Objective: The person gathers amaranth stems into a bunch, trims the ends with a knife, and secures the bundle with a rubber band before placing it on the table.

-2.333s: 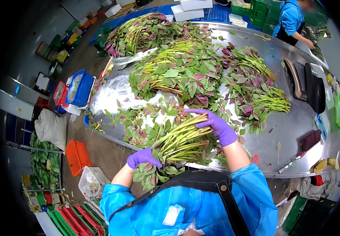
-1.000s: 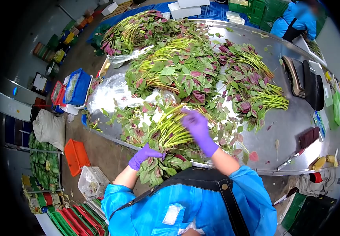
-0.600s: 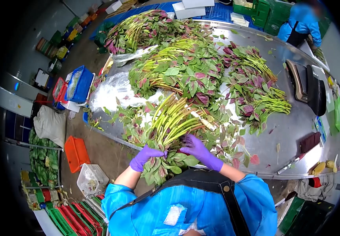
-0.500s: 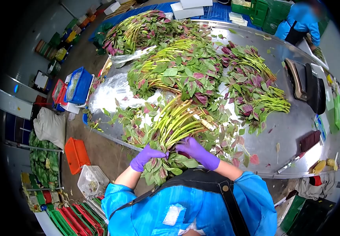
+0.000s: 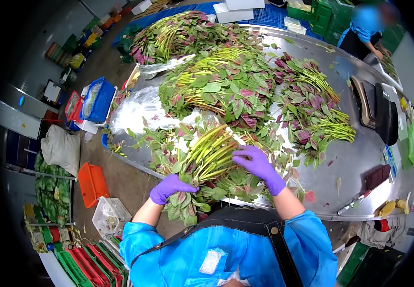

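Note:
In the head view, my left hand (image 5: 172, 188), in a purple glove, is closed around the leafy part of a bunch of red-and-green amaranth (image 5: 209, 155). Its cut stems fan up and away from me over the near table edge. My right hand (image 5: 255, 165), gloved the same way, lies along the right side of the stems with fingers stretched out and slightly apart; whether the tips touch the stems is hard to tell. Just beyond is a large heap of amaranth (image 5: 226, 88). Two smaller bunches (image 5: 312, 103) lie to its right.
Another amaranth heap (image 5: 178, 36) sits at the far left of the metal table (image 5: 317, 186). Clear plastic wrap (image 5: 137, 110) is at the left edge. On the right are a dark scale-like device (image 5: 377, 107) and a brush (image 5: 377, 177). A co-worker (image 5: 367, 31) stands far right.
My right hand has left the bunch's lower middle and moved up and right to the stems, its fingers straightening. My left hand keeps its hold, shifting slightly left.

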`<state>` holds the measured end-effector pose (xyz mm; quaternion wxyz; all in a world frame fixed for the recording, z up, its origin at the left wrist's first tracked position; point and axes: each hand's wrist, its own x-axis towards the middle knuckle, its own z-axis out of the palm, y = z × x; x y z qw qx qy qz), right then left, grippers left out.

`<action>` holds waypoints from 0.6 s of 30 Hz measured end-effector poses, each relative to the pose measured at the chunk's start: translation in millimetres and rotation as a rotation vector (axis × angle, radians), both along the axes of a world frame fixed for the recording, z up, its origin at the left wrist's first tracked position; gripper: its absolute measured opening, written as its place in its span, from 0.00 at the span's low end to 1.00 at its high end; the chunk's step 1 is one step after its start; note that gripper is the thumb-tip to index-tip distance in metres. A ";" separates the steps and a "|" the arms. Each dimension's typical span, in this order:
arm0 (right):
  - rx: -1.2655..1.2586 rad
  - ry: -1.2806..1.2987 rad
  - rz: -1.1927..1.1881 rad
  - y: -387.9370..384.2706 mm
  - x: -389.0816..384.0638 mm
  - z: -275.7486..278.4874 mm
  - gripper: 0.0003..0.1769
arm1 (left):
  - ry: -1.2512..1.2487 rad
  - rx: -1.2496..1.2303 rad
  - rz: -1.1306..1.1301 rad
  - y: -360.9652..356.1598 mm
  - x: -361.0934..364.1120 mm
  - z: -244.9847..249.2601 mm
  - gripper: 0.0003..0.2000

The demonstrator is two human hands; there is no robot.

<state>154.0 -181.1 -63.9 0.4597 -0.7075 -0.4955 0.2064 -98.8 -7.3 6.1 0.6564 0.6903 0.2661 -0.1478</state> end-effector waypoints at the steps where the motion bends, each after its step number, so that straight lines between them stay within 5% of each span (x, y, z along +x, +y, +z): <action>1: -0.093 0.086 0.057 9.7 -9.7 8.7 0.21 | 0.073 -0.095 0.083 -4.2 5.8 1.7 0.35; 2: -0.185 0.172 0.115 17.8 -18.3 15.7 0.22 | -0.013 -0.147 0.178 -12.9 10.6 2.7 0.34; 3: -0.259 0.784 0.150 21.4 -25.2 21.0 0.23 | -0.092 -0.123 0.165 -15.9 12.6 -1.0 0.34; 8: 0.018 1.080 -0.003 11.5 -11.0 -15.8 0.14 | -0.098 -0.128 0.088 -7.5 2.9 -6.2 0.35; 10: 0.272 0.355 -0.223 -5.0 12.7 -24.1 0.11 | -0.191 -0.170 0.262 -14.0 1.4 4.7 0.32; 12: -0.041 1.012 -0.305 -25.0 52.0 -22.1 0.21 | -0.085 -0.214 0.189 -3.6 -9.9 2.9 0.28; 13: -0.044 1.010 -0.298 -27.7 53.4 -21.5 0.21 | -0.088 -0.214 0.197 -1.4 -12.7 3.0 0.28; 15: -0.431 -0.279 -0.271 -29.5 52.7 -8.1 0.39 | -0.071 -0.116 0.078 2.0 -11.7 3.4 0.31; 18: 0.106 0.139 0.177 -7.2 31.9 66.1 0.59 | -0.224 0.062 -0.119 -5.2 11.8 9.4 0.33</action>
